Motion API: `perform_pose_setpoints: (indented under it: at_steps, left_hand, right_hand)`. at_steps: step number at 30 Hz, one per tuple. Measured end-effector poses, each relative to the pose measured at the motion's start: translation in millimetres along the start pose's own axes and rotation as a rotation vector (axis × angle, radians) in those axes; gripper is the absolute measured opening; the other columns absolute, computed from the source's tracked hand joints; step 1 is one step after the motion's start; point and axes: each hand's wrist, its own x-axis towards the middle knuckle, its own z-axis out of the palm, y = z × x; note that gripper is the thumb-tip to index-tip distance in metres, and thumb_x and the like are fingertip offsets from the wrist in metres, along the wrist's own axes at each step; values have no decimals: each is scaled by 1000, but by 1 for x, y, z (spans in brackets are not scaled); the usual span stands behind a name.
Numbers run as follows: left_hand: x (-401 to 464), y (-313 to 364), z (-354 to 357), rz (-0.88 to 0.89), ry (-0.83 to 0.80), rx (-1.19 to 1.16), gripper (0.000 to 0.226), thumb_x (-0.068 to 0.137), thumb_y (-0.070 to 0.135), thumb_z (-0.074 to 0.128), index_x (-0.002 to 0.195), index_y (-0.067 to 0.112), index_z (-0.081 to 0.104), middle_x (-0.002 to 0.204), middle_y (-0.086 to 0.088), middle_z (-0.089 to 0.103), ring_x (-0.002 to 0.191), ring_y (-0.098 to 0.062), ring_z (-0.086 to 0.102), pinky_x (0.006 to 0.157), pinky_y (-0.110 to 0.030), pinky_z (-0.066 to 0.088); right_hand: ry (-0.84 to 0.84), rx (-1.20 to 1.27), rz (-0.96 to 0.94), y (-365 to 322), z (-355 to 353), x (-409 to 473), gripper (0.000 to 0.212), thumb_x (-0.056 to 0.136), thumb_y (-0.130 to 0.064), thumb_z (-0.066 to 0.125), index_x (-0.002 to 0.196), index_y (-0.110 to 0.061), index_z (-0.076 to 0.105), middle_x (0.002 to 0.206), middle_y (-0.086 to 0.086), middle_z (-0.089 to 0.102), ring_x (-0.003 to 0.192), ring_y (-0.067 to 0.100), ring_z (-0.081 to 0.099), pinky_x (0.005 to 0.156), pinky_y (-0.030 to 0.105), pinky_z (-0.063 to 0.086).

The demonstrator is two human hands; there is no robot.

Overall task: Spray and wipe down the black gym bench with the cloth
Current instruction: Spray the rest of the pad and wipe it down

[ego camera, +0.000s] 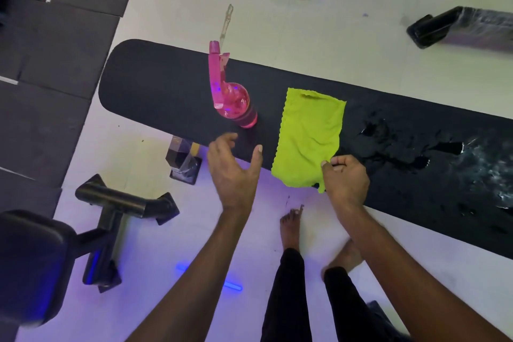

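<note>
right hand [345, 178] pinching the near corner of a lime-green cloth [309, 137] spread flat on the black gym bench [155, 86], left hand [234, 169] open with fingers spread just below a pink spray bottle [231, 97] standing left of the cloth, wet patches [402, 147] to its right

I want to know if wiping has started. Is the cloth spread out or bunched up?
Spread out. The cloth lies nearly flat on the bench, lightly wrinkled, near edge hanging over; the right hand pinches its near corner.
</note>
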Motion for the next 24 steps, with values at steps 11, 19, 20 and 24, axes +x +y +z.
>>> perform_pose_setpoints:
  at_steps: [11, 19, 20, 24]
  left_hand:
    - [3, 94, 127, 521, -948, 353, 55, 93, 2, 62, 142, 27, 62, 143, -8, 54, 131, -32, 45, 108, -43, 40]
    - [-26, 171, 187, 858, -1118, 590, 22, 86, 29, 79, 108, 24, 78, 120, 3, 71, 127, -24, 52, 97, -41, 35]
    - [-28, 184, 192, 836, -1142, 572, 24, 85, 29, 81, 108, 22, 79, 115, 2, 74, 123, -24, 56, 98, -40, 39]
    - [-54, 248, 221, 814, -1206, 481, 18, 83, 21, 83, 101, 18, 81, 101, -3, 80, 100, -23, 71, 83, -33, 50]
  right_hand:
    - [-45, 22, -230, 43, -82, 9, 5, 89, -19, 80, 90, -18, 74, 66, -2, 64, 62, 21, 61, 64, 29, 46]
    - [-164, 157, -117, 97, -202, 34, 13, 86, -5, 81, 91, -16, 77, 70, 8, 69, 66, 20, 62, 71, 36, 53]
    - [-157, 154, -98, 107, -218, 37, 13, 86, -4, 81, 92, -15, 77, 71, 10, 70, 64, 18, 62, 70, 35, 52]
    - [9, 88, -45, 139, -280, 49, 9, 86, -5, 80, 92, -12, 79, 77, 9, 75, 68, 16, 65, 67, 26, 52]
